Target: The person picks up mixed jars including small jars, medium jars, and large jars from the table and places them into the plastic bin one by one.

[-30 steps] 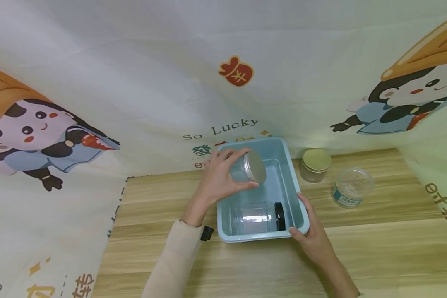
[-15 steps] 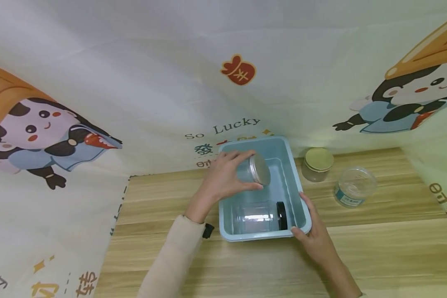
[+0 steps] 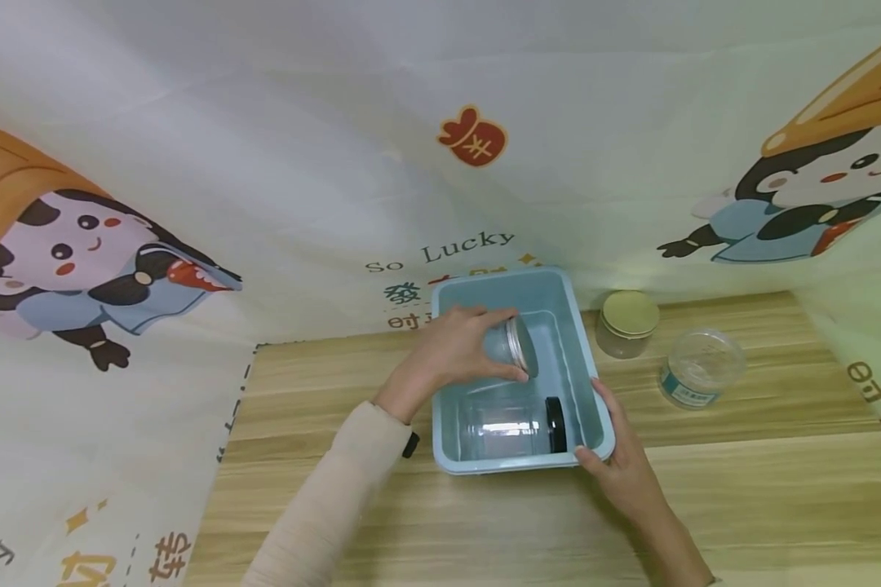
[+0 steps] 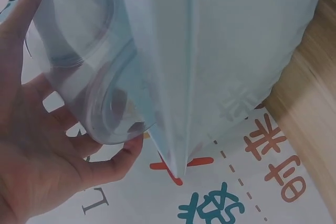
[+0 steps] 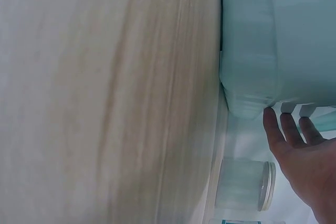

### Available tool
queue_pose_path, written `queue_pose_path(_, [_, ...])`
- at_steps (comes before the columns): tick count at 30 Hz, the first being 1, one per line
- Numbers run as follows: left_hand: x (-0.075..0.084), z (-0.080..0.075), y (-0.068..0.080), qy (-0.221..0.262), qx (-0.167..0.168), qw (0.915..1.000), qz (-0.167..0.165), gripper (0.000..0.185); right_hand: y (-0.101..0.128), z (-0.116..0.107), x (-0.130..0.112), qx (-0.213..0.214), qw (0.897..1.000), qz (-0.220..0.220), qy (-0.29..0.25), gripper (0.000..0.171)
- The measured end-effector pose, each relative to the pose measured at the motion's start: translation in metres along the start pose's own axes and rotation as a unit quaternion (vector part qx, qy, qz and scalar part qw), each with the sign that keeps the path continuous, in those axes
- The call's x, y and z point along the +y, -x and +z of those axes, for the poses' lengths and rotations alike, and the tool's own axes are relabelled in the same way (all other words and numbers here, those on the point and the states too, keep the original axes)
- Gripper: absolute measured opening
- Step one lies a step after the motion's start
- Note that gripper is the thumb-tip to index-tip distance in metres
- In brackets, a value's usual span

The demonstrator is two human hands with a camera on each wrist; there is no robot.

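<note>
My left hand grips a clear jar with a silver lid inside a light blue plastic basin. The jar is tipped on its side, lid to the right, thumb and fingers spread around its body. From the left wrist, the base of the clear jar shows close by the basin wall. Below it in the basin lies a larger clear jar with a black lid, on its side. At the basin's front right corner my right hand holds the rim, thumb at the front edge, fingers against the outer side.
Right of the basin stands a jar with a gold-toned lid. Beside that is a clear tub with a blue and white label. All rest on a wood-grain table, with a printed cloth hanging behind and at the sides.
The left hand has moved slightly right and toward the front with the silver-lidded jar, whose lid now faces more to the right. The right hand stays on the basin rim.
</note>
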State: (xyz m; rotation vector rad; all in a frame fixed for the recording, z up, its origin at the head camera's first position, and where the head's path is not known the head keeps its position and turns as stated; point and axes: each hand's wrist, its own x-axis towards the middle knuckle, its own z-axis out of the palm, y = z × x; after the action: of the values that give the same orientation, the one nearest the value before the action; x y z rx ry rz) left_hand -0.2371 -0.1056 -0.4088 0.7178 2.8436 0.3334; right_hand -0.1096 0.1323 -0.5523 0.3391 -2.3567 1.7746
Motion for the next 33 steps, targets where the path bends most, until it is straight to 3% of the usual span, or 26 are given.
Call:
queue_pose_path(7, [-0.004, 0.002, -0.002, -0.010, -0.008, 0.9999, 0.005, 0.097, -0.001, 0.002, 0.000, -0.007, 1.000, -0.002, 0.013, 0.089])
queue_pose_path(14, [0.002, 0.001, -0.013, -0.029, -0.059, 0.9977, 0.017, 0.098, -0.001, -0.004, -0.003, -0.001, 1.000, 0.008, 0.019, 0.089])
queue_pose_path(18, [0.005, 0.000, -0.019, -0.042, -0.070, 0.9964, 0.022, 0.101, 0.000, -0.004, -0.005, -0.001, 1.000, 0.019, 0.020, 0.088])
queue_pose_path(33, [0.006, 0.006, -0.026, -0.047, -0.098, 0.9941, 0.001, 0.103, 0.001, -0.001, -0.005, -0.009, 0.999, 0.011, 0.029, 0.087])
